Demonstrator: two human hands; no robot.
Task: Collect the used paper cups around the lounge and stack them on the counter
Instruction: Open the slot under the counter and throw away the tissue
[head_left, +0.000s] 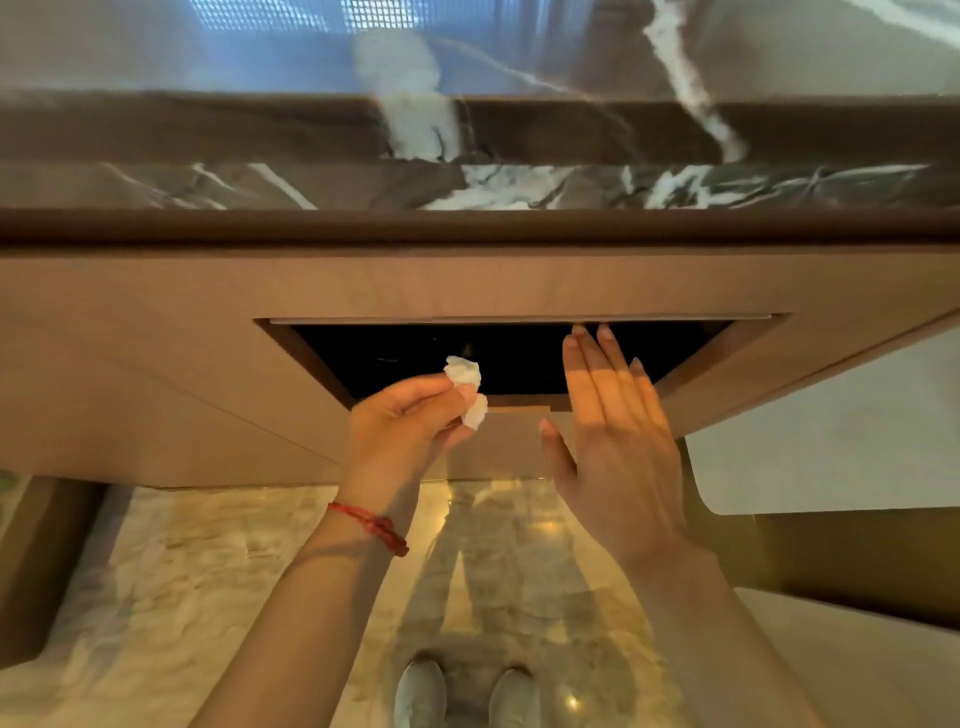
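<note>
Left hand (410, 415): fingers curled, pinching a crumpled white tissue (466, 387) at the lower edge of a dark rectangular opening (509, 358) in the wooden counter front (156, 338). Right hand (618, 421): flat, fingers straight, tips pressing the flap (519, 319) at the opening's upper edge. Red string bracelet (371, 526) on left wrist. Marble counter (311, 187) above. No paper cups in sight.

Warm, dim amber light falls on the cabinet front, with cool blue-white daylight reflected as glare on the bench (519, 62) at the top. The marble floor (208, 571) shows bright specular spots and a soft body shadow. Wide-angle distortion bends the edges; overall focus is soft
</note>
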